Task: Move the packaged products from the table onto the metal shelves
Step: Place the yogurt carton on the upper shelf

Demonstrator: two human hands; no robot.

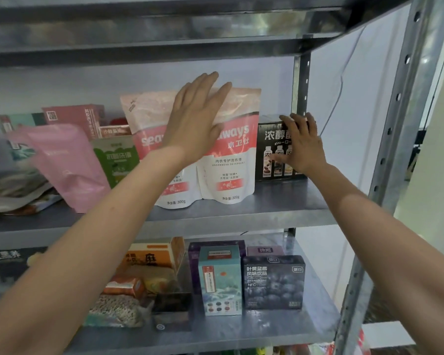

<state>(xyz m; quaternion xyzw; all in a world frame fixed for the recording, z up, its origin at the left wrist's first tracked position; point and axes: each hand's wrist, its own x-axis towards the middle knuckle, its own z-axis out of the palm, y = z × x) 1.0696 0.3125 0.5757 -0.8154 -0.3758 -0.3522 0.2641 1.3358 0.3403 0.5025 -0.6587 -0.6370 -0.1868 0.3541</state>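
Head view: the left hand [195,119] lies flat, fingers straight and slightly spread, pressing on the upper front of two white-and-red detergent pouches [226,170]. The pouches stand upright, side by side and touching, near the middle of the upper shelf [267,206], close to its front edge. The right hand [301,144] holds the black box [269,149], fingers bent over the top edge and thumb stretched across the printed face. The box stands at the right end of the upper shelf, just beside the pouches. A pink pouch [67,162] and a green pouch [116,160] stand toward the left end. The lower shelf [305,321] carries a teal box [219,278] beside a dark blue box [273,283].
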